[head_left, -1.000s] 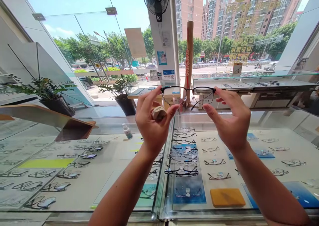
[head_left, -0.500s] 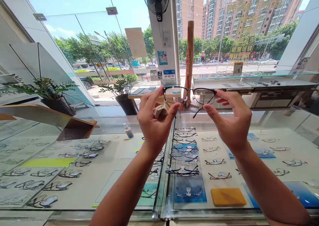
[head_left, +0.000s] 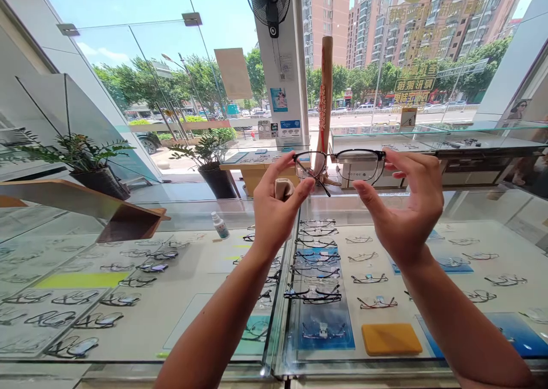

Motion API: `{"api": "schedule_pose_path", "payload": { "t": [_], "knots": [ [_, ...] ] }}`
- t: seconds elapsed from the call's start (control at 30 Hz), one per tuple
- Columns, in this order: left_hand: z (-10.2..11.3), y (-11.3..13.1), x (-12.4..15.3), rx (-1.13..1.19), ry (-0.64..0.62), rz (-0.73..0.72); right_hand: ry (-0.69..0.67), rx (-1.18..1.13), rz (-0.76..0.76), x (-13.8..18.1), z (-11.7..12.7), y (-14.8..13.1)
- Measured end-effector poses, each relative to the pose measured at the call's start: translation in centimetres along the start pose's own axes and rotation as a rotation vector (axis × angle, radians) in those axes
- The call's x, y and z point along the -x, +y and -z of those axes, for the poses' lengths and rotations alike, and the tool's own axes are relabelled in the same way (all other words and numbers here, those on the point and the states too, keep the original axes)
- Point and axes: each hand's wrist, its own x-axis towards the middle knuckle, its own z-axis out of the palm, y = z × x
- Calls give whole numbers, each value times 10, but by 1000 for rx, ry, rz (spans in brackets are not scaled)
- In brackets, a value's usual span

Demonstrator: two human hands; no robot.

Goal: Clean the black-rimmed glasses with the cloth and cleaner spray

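Observation:
Dark-rimmed eyeglasses [head_left: 359, 164] are held up in front of me, above the glass counter, with the street window behind them. My left hand [head_left: 278, 206] pinches the left end of the frame between fingers and thumb. A small folded beige cloth [head_left: 283, 189] is tucked in that same hand. My right hand [head_left: 405, 206] grips the right end of the frame with its fingertips, its thumb just below the lens. One temple arm hangs down behind the left lens.
Under the glass counter [head_left: 192, 206] lie several rows of eyeglass frames [head_left: 314, 292] and an orange case [head_left: 391, 339]. On the left stand a small white bottle [head_left: 220, 226], a wooden board [head_left: 128, 212] and potted plants [head_left: 214, 175]. A wooden post [head_left: 326, 92] rises behind the glasses.
Both hands have shifted to the right with the eyeglasses. The glasses have turned, so the right lens looks larger and the left one narrower.

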Motion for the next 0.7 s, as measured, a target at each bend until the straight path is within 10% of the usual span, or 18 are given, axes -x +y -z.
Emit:
{"api": "schedule_pose_path", "payload": {
  "t": [0.7],
  "knots": [
    [9,10,2,-284,188,-334,-213,-117,-136,-1,-8,22]
  ]
}}
